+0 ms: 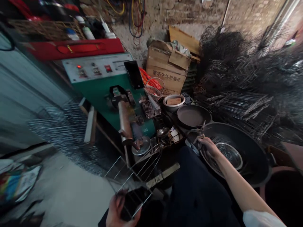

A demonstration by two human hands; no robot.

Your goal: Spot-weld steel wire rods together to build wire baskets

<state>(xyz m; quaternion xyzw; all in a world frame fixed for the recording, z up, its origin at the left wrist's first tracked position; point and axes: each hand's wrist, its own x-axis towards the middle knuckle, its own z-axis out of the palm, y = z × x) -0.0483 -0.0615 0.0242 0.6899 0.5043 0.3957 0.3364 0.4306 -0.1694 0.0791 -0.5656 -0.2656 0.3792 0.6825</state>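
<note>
The wire frame (129,179) was in the left hand (120,209), in front of the green machine (101,101) and below its copper-coloured arm (125,121). The left thumb and fingers were curled on the frame's near end, gripping its thin rods, with the fingertips somewhat apart. The long side rod slanted from the upper left down to the right, towards the dark trousers (199,189); shorter rods crossed it, and further wires reached up and right, past the round metal plate (142,145) under the arm. The frame was tilted; where its far end stopped, and so its full long axis, could not be told.

The right hand (208,145) was over the left rim of the large wok (251,148), its fingers drawn together among blurred thin metal pieces (201,134); whether they pinched any could not be told. Inside the wok, just beside this hand, lay a shiny round dish (228,156) with thin bits in it. A flat dark pan (194,116) sat by the wok's far left rim, and a pale bowl (174,102) holding a brown block (174,101) was beyond it.

A phone (133,74) leaned at the right end of the machine's control panel (99,66), and a red case (78,49) lay along the panel's top edge.
</note>
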